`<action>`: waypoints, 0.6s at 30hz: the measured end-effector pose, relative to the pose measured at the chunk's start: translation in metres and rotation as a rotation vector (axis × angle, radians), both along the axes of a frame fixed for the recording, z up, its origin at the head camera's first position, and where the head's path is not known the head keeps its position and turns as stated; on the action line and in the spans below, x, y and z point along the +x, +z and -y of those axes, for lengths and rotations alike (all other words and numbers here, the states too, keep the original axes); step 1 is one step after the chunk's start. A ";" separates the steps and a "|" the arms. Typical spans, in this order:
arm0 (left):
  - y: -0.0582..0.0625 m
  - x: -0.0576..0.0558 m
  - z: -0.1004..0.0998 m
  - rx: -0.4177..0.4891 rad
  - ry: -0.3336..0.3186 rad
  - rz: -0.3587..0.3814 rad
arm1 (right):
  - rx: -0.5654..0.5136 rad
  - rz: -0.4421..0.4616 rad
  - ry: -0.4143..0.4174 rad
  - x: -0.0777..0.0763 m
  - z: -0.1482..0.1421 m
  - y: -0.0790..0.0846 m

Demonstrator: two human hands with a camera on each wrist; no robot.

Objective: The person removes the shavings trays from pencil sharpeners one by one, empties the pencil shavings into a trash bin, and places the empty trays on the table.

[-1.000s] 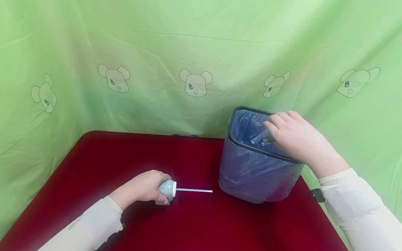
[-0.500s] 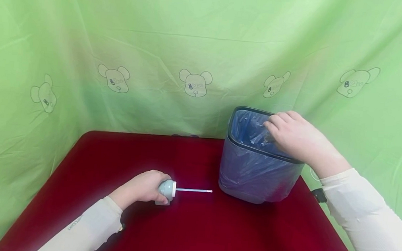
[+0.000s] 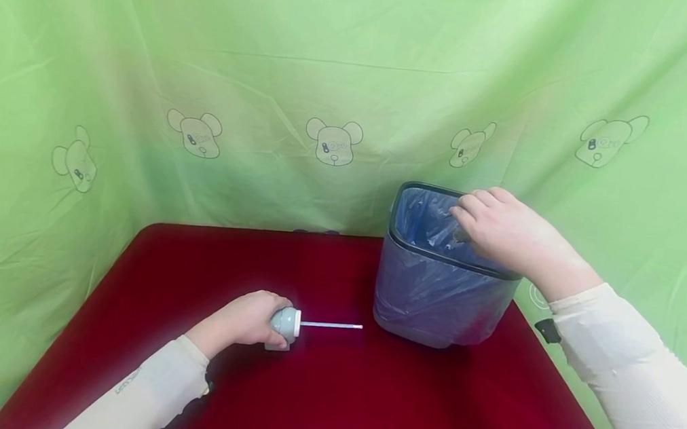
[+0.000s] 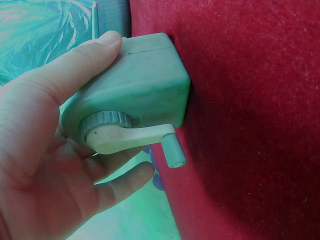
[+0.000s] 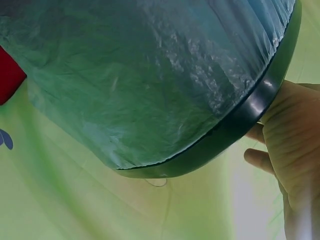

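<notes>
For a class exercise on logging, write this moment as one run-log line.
left hand: holds crank sharpener | pencil: sticks out of sharpener, toward lined bin | right hand: over bin opening, grip unclear

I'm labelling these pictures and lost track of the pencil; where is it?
In the head view, the pencil sticks out of the sharpener in the left hand, pointing toward the lined bin at right.
</notes>
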State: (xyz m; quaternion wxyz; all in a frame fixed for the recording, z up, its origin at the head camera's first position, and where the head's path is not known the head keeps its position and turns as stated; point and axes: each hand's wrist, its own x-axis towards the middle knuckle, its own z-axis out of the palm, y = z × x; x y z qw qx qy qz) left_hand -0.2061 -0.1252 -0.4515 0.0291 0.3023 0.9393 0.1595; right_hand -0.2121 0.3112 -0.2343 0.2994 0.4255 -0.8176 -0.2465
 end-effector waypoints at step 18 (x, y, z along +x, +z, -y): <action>0.000 0.001 0.000 -0.002 0.008 0.002 | 0.051 -0.029 0.042 -0.002 0.002 0.003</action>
